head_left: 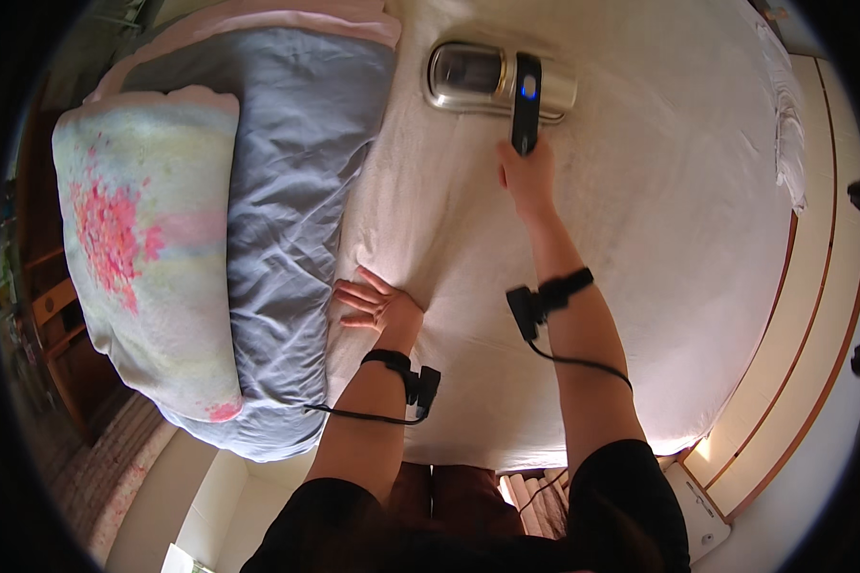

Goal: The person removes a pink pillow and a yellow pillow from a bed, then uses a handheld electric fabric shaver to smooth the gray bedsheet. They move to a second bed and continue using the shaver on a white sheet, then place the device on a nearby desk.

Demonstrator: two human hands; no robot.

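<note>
My right hand is closed round the dark handle of a handheld mattress vacuum. The vacuum lies on a pale bed sheet toward the far side, its clear dust cup pointing left and a blue light glowing on the handle. With fingers spread, my left hand presses flat on the sheet, close to the edge of a folded blue-grey quilt. Creases run in the sheet around that hand. Each of my forearms wears a black strap with a small cabled device.
A floral pillow in pale green and pink rests on the quilt at the left. Pink-edged bedding shows at the far left. Along the right stands a cream panelled cabinet, and bunched sheet lies at the bed's far right edge.
</note>
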